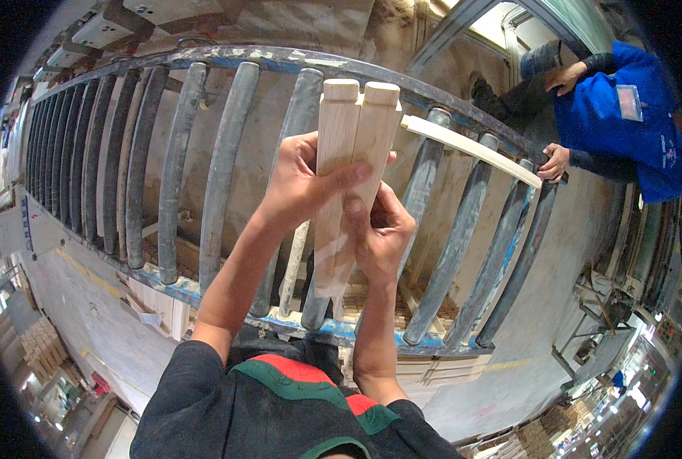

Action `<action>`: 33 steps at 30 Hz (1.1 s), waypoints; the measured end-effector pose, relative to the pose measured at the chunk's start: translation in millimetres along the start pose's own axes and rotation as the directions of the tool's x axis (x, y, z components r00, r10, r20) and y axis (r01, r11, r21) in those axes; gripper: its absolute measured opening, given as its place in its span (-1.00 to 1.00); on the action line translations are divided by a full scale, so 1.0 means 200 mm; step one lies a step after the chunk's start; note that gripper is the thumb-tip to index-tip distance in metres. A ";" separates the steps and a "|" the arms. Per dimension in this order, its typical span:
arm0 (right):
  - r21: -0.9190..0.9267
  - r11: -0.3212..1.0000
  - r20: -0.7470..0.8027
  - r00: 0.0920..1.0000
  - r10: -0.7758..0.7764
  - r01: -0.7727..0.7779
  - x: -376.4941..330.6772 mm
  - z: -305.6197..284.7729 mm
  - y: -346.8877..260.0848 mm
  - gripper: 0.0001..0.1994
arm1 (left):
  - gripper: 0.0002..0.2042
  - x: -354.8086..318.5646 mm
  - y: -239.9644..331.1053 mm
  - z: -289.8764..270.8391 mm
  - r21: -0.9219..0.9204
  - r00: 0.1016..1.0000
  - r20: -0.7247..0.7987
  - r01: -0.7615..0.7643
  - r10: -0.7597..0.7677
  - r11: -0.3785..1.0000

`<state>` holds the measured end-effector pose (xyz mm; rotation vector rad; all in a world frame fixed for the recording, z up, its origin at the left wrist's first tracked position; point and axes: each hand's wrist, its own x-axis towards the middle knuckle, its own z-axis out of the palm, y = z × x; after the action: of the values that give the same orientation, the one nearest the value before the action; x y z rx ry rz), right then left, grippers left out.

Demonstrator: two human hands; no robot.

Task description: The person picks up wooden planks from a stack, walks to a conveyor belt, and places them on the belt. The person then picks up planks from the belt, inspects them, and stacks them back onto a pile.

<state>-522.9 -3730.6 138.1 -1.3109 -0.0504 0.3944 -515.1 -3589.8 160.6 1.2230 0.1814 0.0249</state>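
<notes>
Two pale wooden slats [377, 126] with rounded tenon ends stand side by side in my hands, raised above the roller conveyor [229, 168]. My left hand [299, 183] wraps the left slat from its outer side, the thumb lying across the front faces. Lower down, my right hand [384, 236] grips the right slat, its thumb pressed on the front and its fingers partly hidden behind. The far ends with the tenons are nearly level with each other. Toward me the slats' lower ends hang over the rollers, between my forearms.
A thin pale wooden strip [475, 151] lies across the rollers at the right. Beyond it is a co-worker in a blue top [616, 115], one hand [556, 162] at the conveyor's end near the strip. Stacked wood [440, 370] sits below the near rail. A metal stand [597, 344] is at right.
</notes>
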 end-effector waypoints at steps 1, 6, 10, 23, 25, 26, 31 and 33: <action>-0.007 1.000 -0.002 1.000 0.015 -0.015 0.00 0.00 0.00 -0.53 | -0.60 0.00 0.00 0.00 -0.003 1.000 0.001 0.006 -0.006 1.000; 0.010 0.999 -0.067 0.997 0.047 -0.047 0.01 0.02 -0.02 -0.56 | -0.56 0.04 -0.03 0.00 -0.009 1.000 0.004 0.016 -0.016 1.000; 0.003 0.999 0.074 0.996 0.043 -0.044 0.09 -0.05 -0.01 -0.45 | -0.52 0.16 -0.12 -0.09 -0.119 0.997 0.060 -0.040 0.047 0.992; 0.627 -0.129 0.777 0.605 0.173 -0.769 -0.01 -0.01 0.20 -0.33 | -0.63 0.42 -0.60 -0.96 -0.530 0.872 -0.145 0.331 -0.468 0.781; 0.653 -0.087 0.740 0.611 0.281 -0.752 0.01 0.03 0.15 -0.38 | -0.62 0.41 -0.65 -0.97 -0.539 0.846 -0.160 0.357 -0.509 0.763; 0.667 -0.093 0.728 0.619 0.295 -0.739 0.02 0.04 0.13 -0.39 | -0.62 0.40 -0.68 -0.98 -0.545 0.832 -0.170 0.368 -0.529 0.754; 0.697 -0.028 0.670 0.638 0.380 -0.716 0.04 0.11 0.08 -0.43 | -0.62 0.37 -0.75 -1.01 -0.703 0.807 0.024 0.434 -0.591 0.564; 0.697 0.009 0.649 0.636 0.417 -0.717 0.05 0.14 0.05 -0.45 | -0.62 0.37 -0.75 -1.01 -0.702 0.812 0.044 0.439 -0.582 0.560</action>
<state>-522.8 -3698.6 133.4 0.0790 0.4984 1.1404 -484.8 -3444.7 -55.3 0.3649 0.6487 -0.2874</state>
